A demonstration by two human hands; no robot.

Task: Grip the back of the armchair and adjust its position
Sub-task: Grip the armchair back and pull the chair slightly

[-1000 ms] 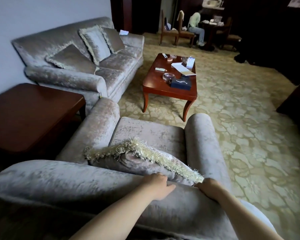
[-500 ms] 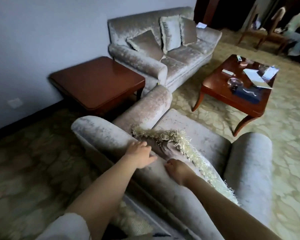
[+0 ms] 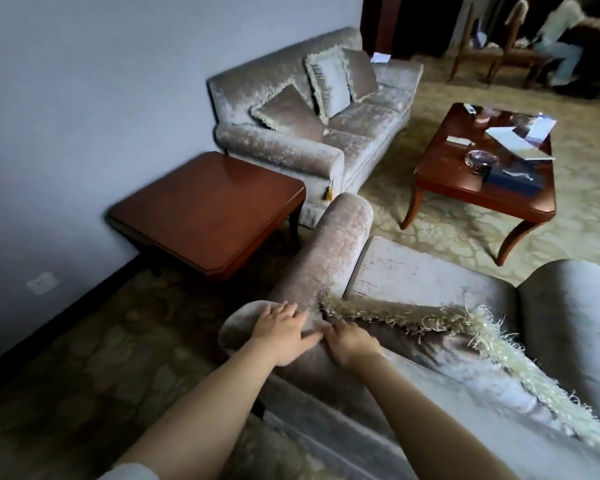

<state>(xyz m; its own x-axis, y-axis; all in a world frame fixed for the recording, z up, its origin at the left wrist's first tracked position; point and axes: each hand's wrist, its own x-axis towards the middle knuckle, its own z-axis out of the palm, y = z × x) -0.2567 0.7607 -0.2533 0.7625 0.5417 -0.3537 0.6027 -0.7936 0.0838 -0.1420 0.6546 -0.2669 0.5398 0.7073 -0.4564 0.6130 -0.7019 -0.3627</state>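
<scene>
Both hands rest on the rolled top of the grey crushed-velvet armchair back (image 3: pixel 378 372), at its left corner: the left hand (image 3: pixel 281 332) lies flat with fingers spread, the right hand (image 3: pixel 349 342) curls loosely over the edge, neither clamped tight. I'd judge the grip only half taken, and any shifting of the chair is left to do. A cream fringed cushion (image 3: pixel 482 341) leans against the back. Just beyond the plump left armrest sits a glossy reddish wooden side bench (image 3: pixel 205 209), then a matching velvet sofa (image 3: pixel 312 133).
</scene>
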